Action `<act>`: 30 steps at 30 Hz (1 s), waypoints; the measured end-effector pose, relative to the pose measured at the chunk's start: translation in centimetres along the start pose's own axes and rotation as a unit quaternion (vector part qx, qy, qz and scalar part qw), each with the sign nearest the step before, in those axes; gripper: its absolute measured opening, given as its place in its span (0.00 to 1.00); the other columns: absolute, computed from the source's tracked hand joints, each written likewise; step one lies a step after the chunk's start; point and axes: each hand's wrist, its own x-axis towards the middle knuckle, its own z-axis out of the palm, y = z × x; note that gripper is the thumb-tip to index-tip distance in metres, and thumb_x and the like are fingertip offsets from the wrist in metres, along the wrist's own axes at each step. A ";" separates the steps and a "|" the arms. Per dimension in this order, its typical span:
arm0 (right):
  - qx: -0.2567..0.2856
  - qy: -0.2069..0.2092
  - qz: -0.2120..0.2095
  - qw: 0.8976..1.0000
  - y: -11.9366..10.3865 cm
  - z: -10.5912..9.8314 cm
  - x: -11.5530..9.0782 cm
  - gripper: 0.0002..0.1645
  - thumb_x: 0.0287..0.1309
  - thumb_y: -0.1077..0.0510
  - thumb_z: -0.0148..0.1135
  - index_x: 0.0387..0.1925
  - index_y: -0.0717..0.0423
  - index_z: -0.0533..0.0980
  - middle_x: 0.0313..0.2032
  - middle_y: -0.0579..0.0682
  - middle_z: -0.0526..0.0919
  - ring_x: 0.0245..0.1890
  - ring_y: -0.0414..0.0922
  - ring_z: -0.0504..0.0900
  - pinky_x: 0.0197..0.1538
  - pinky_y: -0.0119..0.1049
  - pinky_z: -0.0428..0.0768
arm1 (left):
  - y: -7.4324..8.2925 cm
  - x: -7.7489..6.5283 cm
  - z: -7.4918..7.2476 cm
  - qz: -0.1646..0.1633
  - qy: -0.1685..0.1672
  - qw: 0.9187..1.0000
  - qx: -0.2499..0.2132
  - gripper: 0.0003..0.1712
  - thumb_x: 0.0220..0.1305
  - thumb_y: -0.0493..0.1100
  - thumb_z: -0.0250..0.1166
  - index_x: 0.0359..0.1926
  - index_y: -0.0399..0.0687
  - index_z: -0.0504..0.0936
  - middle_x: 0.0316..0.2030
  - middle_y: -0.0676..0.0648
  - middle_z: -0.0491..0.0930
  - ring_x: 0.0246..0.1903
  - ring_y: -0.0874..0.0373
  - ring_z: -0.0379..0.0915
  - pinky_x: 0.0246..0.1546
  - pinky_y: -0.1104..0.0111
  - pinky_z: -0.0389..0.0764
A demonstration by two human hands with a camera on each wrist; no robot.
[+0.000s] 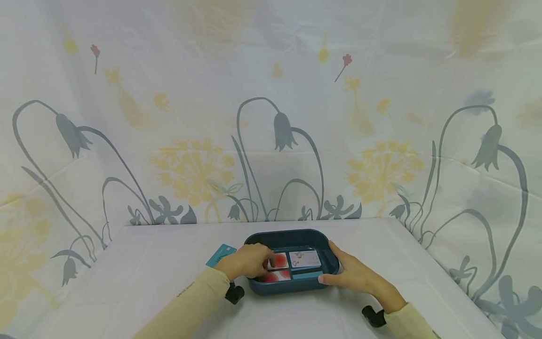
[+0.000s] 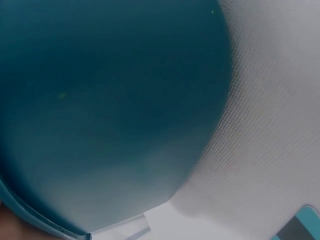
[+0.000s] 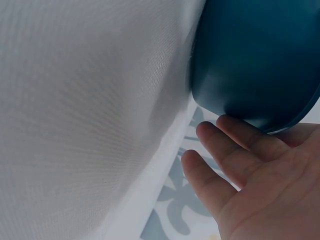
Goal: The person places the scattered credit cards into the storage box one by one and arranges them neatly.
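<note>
A dark teal tray point(image 1: 292, 286) stands on the table in the head view. Inside lie two red-and-white cards point(image 1: 281, 260), a white floral card point(image 1: 306, 258) and a blue card point(image 1: 308, 275). My left hand point(image 1: 251, 260) reaches over the tray's left rim, fingers bent down at the red-and-white cards; its fingertips are partly hidden, and I cannot tell whether they pinch a card. My right hand point(image 1: 355, 273) holds the tray's right end, thumb on the front corner and fingers by the back corner. In the right wrist view, three fingers point(image 3: 227, 155) extend beside the tray's outer wall.
A blue card with a chip point(image 1: 221, 253) lies on the white tablecloth point(image 1: 169, 254), left of the tray and partly behind my left hand. A floral-patterned curtain point(image 1: 271, 165) hangs behind the table's back edge. Dark devices point(image 1: 235, 293) are strapped at both wrists.
</note>
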 end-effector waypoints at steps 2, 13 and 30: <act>-0.002 0.001 0.002 1.000 0.0 0.0 0.0 0.66 0.47 0.33 0.67 0.73 0.63 0.44 0.71 0.63 0.52 0.69 0.62 0.53 0.64 0.62 0.55 | 0.0 0.0 0.0 0.002 0.003 1.000 -0.006 0.09 0.56 0.41 0.70 0.40 0.53 0.84 0.24 0.61 0.74 0.25 0.66 0.69 0.30 0.72 0.73; 0.003 0.000 0.003 1.000 0.0 0.0 0.0 0.67 0.47 0.33 0.67 0.73 0.63 0.44 0.71 0.63 0.52 0.69 0.62 0.53 0.64 0.62 0.56 | -0.2 0.0 0.1 0.002 0.011 1.000 -0.016 0.09 0.57 0.39 0.68 0.40 0.53 0.84 0.23 0.61 0.74 0.24 0.67 0.69 0.28 0.72 0.73; 0.005 0.001 0.008 1.000 0.0 0.1 0.0 0.67 0.46 0.33 0.67 0.73 0.62 0.45 0.71 0.63 0.52 0.70 0.61 0.53 0.65 0.61 0.55 | -0.5 -0.8 -0.7 0.043 0.074 0.996 -0.023 0.12 0.57 0.41 0.68 0.44 0.50 0.83 0.33 0.56 0.76 0.33 0.63 0.69 0.36 0.69 0.75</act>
